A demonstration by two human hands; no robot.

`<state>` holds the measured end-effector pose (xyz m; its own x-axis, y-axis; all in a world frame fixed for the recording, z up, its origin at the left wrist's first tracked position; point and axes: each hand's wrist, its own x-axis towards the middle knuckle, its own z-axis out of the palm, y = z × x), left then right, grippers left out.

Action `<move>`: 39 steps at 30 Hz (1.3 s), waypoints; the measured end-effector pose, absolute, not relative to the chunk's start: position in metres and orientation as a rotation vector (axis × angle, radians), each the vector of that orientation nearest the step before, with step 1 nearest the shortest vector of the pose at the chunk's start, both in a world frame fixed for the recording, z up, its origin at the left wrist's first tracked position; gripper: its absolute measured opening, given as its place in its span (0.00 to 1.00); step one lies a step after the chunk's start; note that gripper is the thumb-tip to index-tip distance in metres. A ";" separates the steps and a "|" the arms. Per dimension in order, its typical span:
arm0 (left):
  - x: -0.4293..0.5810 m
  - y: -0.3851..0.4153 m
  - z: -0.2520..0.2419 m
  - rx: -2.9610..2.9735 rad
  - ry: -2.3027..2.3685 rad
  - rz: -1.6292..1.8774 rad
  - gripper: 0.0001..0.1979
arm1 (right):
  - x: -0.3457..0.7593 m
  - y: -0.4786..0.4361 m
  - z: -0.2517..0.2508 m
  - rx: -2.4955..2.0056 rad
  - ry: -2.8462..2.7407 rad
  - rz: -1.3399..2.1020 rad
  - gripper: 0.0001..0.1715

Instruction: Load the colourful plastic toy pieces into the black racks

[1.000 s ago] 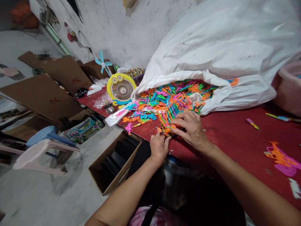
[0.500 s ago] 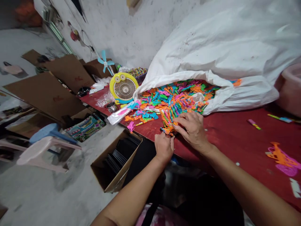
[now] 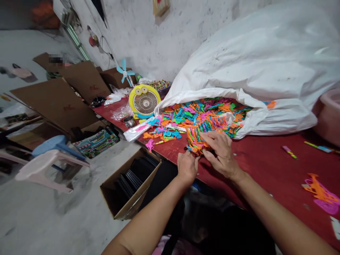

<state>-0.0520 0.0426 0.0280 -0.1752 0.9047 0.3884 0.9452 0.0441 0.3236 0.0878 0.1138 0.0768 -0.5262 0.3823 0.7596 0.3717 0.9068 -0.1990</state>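
Small plastic pieces in orange, blue, green and pink (image 3: 183, 112) spill from the mouth of a large white sack (image 3: 255, 67). In front of them a tight row of the same pieces (image 3: 195, 136) reaches to the table's near edge. My left hand (image 3: 187, 165) is closed at the near end of this row, gripping the lowest pieces; its fingertips are partly hidden. From the right, my right hand (image 3: 222, 156) curls over the row's side, thumb and fingers closed on pieces there. The exact kind of piece is too small to make out.
On the red table (image 3: 255, 159) stand a yellow fan (image 3: 146, 101) and a metal cup (image 3: 129, 122). Below is an open carton (image 3: 127, 205) with black strips. Loose orange and pink pieces (image 3: 321, 191) lie at right, near a pink tub (image 3: 329, 113). Stools (image 3: 50, 166) stand left.
The view has shifted slightly, so the scene sits lower and to the right. My right hand has moved a little down along the row. My left hand keeps its hold at the near end.
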 end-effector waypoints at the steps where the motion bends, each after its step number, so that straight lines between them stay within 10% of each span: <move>1: -0.053 0.044 0.029 -1.977 -2.233 -0.761 0.10 | 0.088 0.113 0.077 -0.501 -2.179 -0.010 0.29; 17: -0.075 0.033 0.018 -2.057 -2.197 -0.828 0.14 | 0.075 0.118 0.098 -0.434 -2.408 -0.250 0.13; 39: -0.094 0.031 0.017 -2.305 -1.933 -0.978 0.14 | 0.062 0.107 0.118 -0.611 -2.683 -0.304 0.28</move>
